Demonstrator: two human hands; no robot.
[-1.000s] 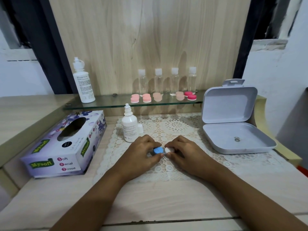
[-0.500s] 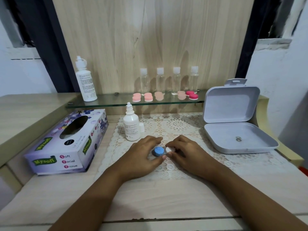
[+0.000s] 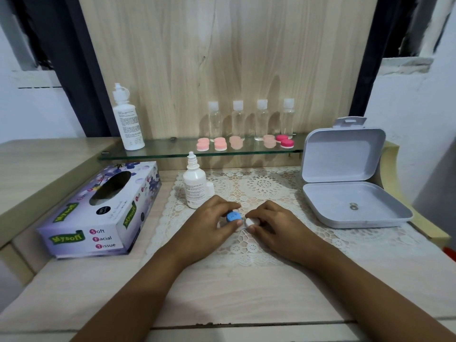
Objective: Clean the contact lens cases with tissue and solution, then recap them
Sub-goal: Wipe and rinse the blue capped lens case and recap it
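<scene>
Left hand (image 3: 209, 225) is pinching the blue-capped lens case (image 3: 233, 216) at desk (image 3: 222, 292) centre. Right hand (image 3: 274, 228) is gripping its white cap (image 3: 249, 222), adjoining at 3 o'clock.

Judgement: bracing one end while turning the other squarely should be avoiding cross-threading.

- Dropper bottle (image 3: 195, 186) is standing at 11 o'clock, fill level unreadable.
- Tissue box (image 3: 103, 211) is lying at 9 o'clock, no tissue showing.
- Open white box (image 3: 345, 183) at 2 o'clock is holding one small metal piece (image 3: 353, 206).

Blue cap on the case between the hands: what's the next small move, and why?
Probably twist the blue cap off with the left hand while the right hand steadies the white cap. Each hand pinches its cap over the doily, and no tissue is out of the box, so cleaning seems not yet begun.
</scene>
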